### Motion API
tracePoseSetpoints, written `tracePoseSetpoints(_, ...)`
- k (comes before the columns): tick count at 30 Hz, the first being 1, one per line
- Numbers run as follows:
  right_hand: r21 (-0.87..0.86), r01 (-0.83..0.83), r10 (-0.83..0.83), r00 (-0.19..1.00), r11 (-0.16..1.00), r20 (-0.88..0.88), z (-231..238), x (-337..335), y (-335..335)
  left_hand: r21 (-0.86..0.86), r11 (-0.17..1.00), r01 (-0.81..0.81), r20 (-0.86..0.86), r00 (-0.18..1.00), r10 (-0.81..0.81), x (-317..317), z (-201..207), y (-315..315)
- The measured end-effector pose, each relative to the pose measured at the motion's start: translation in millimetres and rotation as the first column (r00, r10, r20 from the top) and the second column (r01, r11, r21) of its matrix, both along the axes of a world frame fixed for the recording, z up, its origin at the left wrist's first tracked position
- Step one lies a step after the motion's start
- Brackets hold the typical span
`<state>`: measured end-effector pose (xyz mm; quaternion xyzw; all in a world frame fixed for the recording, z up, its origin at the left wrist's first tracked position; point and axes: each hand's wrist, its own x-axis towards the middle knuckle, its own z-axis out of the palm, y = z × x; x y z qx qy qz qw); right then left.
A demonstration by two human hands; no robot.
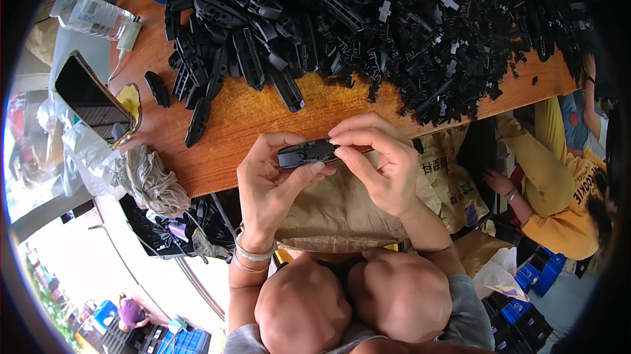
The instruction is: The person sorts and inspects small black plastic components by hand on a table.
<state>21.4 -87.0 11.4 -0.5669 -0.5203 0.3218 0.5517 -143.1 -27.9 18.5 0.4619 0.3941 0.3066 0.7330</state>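
Note:
Just off the table's near edge, a long black plastic part (303, 154) is held level between both hands. My left hand (266, 173) grips its left end, the thumb along the near side and the fingers behind. At the right end, my right hand (384, 167) is closed, thumb and fingertips pinching the tip. Whether a smaller piece sits between those fingertips is too hidden to tell. Beyond the hands, similar long black parts (246, 58) lie heaped at the table's far left. A large pile of small black clip-like pieces (420, 45) spreads to the right.
On the wooden table (263, 124), a propped phone (92, 94) stands left, near a clear plastic bottle (92, 16) and a crumpled grey cloth (152, 180). Below the hands is a brown paper sack (342, 222). A person in yellow (559, 203) sits at the right.

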Motion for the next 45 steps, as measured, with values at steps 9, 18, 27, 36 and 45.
tracePoseSetpoints(9, -0.172, -0.042, 0.034, 0.998, 0.984, -0.048, -0.7, -5.8, -4.1, 0.081, 0.997, -0.012, -0.063, 0.998, 0.017, -3.6, 4.0, -2.8)
tracePoseSetpoints(18, -0.224, -0.268, 0.229, 0.956, 0.937, -0.185, -5.3, 20.5, -10.5, 0.287, 0.927, 0.24, -0.182, 0.964, -0.193, -11.4, 10.7, 12.2)
tracePoseSetpoints(27, 0.148, 0.245, -0.279, 0.685, 0.958, 0.673, -15.5, 20.3, 40.1, 0.723, 0.295, 0.624, -0.689, 0.621, 0.374, 16.2, -6.0, 53.0)
tracePoseSetpoints(36, 0.208, 0.179, -0.269, 0.765, 0.962, 0.586, -34.1, 7.7, 24.1, 0.813, 0.568, 0.128, -0.4, 0.831, 0.386, 0.8, -20.4, 16.9)
tracePoseSetpoints(45, -0.056, 0.142, -0.153, 0.902, 0.988, -0.405, -21.5, 6.1, 13.7, 0.187, 0.973, -0.133, -0.05, 0.988, 0.144, 2.5, -15.4, 7.2)
